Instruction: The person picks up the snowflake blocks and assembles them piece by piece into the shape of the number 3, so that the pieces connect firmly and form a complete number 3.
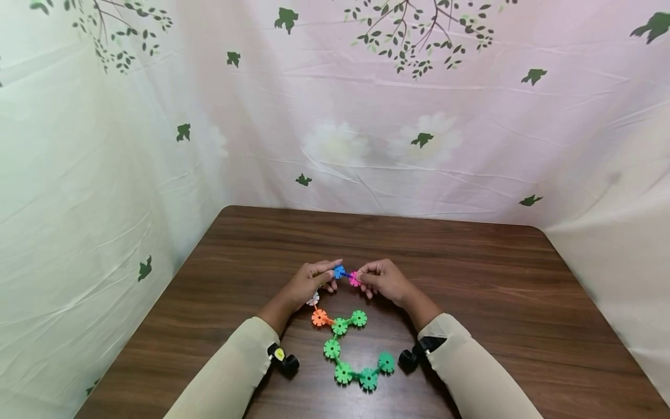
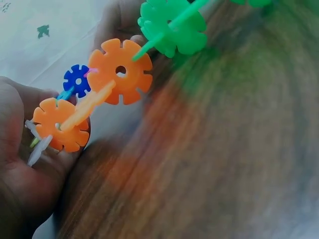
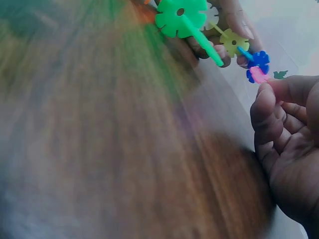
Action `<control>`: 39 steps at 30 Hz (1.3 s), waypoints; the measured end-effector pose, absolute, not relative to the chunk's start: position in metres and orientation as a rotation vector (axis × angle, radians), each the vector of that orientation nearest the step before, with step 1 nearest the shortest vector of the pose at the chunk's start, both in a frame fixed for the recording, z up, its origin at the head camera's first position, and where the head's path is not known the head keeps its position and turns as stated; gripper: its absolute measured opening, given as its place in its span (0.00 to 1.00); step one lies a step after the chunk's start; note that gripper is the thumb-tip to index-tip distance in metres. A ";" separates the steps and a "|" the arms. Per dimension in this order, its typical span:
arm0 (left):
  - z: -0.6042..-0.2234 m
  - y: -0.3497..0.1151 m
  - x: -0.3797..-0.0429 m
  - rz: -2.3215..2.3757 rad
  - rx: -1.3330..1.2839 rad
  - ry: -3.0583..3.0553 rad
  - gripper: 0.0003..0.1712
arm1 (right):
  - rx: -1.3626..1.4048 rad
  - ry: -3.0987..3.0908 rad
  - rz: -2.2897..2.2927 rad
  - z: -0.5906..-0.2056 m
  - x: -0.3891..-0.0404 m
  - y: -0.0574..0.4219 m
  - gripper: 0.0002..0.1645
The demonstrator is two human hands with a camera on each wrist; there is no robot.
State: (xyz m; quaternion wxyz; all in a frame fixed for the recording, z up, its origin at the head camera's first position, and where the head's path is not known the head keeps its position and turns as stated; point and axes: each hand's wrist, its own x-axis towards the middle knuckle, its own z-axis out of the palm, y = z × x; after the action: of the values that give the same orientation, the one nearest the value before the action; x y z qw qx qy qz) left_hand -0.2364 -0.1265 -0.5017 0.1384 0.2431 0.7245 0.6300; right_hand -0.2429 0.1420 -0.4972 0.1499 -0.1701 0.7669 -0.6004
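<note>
A chain of slotted, flower-shaped plastic interlocking discs curves across the wooden table. My left hand (image 1: 311,284) grips its far end near a blue disc (image 1: 339,272), with a yellow disc (image 3: 234,43) by its fingers in the right wrist view. Between thumb and forefinger, my right hand (image 1: 386,281) pinches a pink disc (image 1: 355,279) at the blue disc's end. From the left hand the chain runs toward me through a white disc (image 1: 313,299), an orange disc (image 1: 319,318) and several green discs (image 1: 332,349). The left palm partly hides the white disc in the left wrist view.
The brown wooden table (image 1: 471,279) has rounded far corners. Behind it and at both sides hangs a pale cloth (image 1: 366,145) printed with leaves and birds. Small black wrist cameras (image 1: 408,361) sit at both sleeve cuffs, the right one close to the last green disc.
</note>
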 end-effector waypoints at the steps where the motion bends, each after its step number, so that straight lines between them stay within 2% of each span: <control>1: -0.502 -0.126 -0.236 1.818 0.705 2.097 0.27 | -0.484 2.205 -1.725 -0.499 -0.243 0.142 0.14; 11: -0.508 -0.127 -0.237 1.918 0.557 2.048 0.26 | -0.435 2.192 -1.747 -0.503 -0.244 0.141 0.16; 21: -0.506 -0.126 -0.240 2.012 0.434 2.022 0.26 | -0.340 2.240 -1.800 -0.499 -0.239 0.142 0.23; 31: -0.502 -0.124 -0.239 2.039 0.353 2.013 0.26 | -0.217 2.417 -1.758 -0.488 -0.213 0.142 0.17; 35: -0.500 -0.123 -0.239 2.053 0.332 2.000 0.27 | -0.307 2.477 -1.705 -0.485 -0.202 0.139 0.14; 39: -0.500 -0.123 -0.240 2.054 0.338 1.997 0.28 | -0.525 2.486 -1.654 -0.484 -0.193 0.134 0.10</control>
State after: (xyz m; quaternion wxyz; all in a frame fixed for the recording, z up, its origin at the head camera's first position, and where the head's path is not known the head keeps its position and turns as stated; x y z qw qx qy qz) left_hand -0.2399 -0.1228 -0.5003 0.1279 0.1161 0.6866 0.7062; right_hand -0.1931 0.1336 -0.4842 0.0548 -0.1730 0.8188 -0.5446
